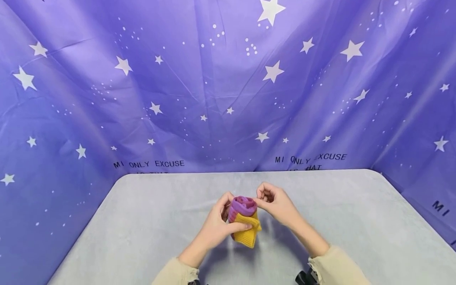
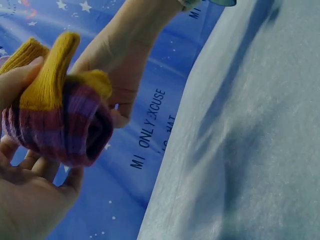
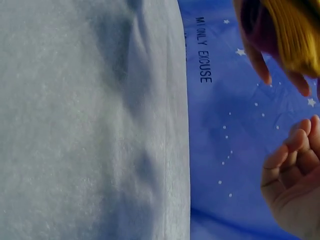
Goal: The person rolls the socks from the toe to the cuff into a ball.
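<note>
A rolled-up knitted sock bundle (image 1: 243,209), striped purple and maroon with a yellow ribbed cuff (image 1: 246,235), is held over the table. My left hand (image 1: 219,225) grips it, thumb across the yellow cuff and fingers around the far side. In the left wrist view, the bundle (image 2: 55,130) shows its coiled end and a yellow flap sticking up. My right hand (image 1: 279,206) is at its right side, thumb tip right at the purple rim. The right wrist view shows the right hand's fingers (image 3: 295,150) loosely bent, apart from the bundle (image 3: 295,35).
A pale grey cloth covers the table (image 1: 149,233), which has rounded back corners. Behind and beside it hangs a purple-blue curtain (image 1: 213,87) with white stars and printed words. A dark wrist device (image 1: 306,277) shows by the right sleeve (image 1: 336,267).
</note>
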`<state>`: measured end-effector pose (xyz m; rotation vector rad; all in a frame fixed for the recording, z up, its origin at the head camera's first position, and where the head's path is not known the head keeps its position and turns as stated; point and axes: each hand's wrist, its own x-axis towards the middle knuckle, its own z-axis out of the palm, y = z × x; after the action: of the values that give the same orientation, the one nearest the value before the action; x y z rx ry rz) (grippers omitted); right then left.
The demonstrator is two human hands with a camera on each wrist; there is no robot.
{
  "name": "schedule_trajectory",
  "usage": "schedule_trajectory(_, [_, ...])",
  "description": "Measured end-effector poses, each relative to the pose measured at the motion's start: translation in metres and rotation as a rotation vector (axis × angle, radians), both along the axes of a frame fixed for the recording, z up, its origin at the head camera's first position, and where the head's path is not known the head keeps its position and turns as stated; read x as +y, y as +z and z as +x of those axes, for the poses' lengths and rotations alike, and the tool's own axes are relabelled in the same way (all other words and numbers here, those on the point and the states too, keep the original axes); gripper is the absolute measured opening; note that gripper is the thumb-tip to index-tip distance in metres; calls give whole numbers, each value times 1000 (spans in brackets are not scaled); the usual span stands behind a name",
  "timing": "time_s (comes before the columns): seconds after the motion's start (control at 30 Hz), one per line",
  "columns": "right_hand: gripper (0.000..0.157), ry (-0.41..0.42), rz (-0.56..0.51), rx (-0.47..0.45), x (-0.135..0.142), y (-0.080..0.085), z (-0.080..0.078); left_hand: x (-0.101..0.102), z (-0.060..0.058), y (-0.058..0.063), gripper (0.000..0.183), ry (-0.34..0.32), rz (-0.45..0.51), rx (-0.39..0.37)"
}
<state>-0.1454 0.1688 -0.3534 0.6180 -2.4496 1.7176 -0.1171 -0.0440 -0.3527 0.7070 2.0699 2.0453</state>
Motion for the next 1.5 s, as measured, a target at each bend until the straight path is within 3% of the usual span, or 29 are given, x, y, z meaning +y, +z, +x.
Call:
schedule_trajectory(0.17, [12,81,-40,-13,-3,1,5,0,-4,3,43,79,-5,-14])
schedule_trajectory(0.33, [15,214,-209,-180,-1,-3,9,-2,-7,2,43,142,-59,48])
schedule_trajectory(0.5, [10,273,-345,-335,-2,-6,9,-5,-10,-3,43,173,-98,115])
schedule_trajectory(0.67, [4,303,-400,-287,-10,-2,11,-6,-8,-8,43,233,-150,214])
schedule_trajectory(0.8, [8,216,-304,-155,-17,-1,15,-1,-7,-12,43,334,-241,334])
schedule_trajectory(0.93, [10,54,-157,7,-24,1,22,5,-7,-17,42,449,-356,439])
schedule_trajectory(1.07, [6,-78,-11,163,-33,3,31,10,-4,-20,47,494,-449,417])
schedule_trajectory(1.17, [5,-123,35,211,-37,4,36,10,-2,-20,53,505,-494,412])
schedule_trajectory(1.3, [12,-161,42,173,-40,4,41,10,-2,-17,58,495,-507,419])
schedule_trajectory(1.5, [20,-211,33,114,-44,3,42,9,0,-16,75,361,-466,291])
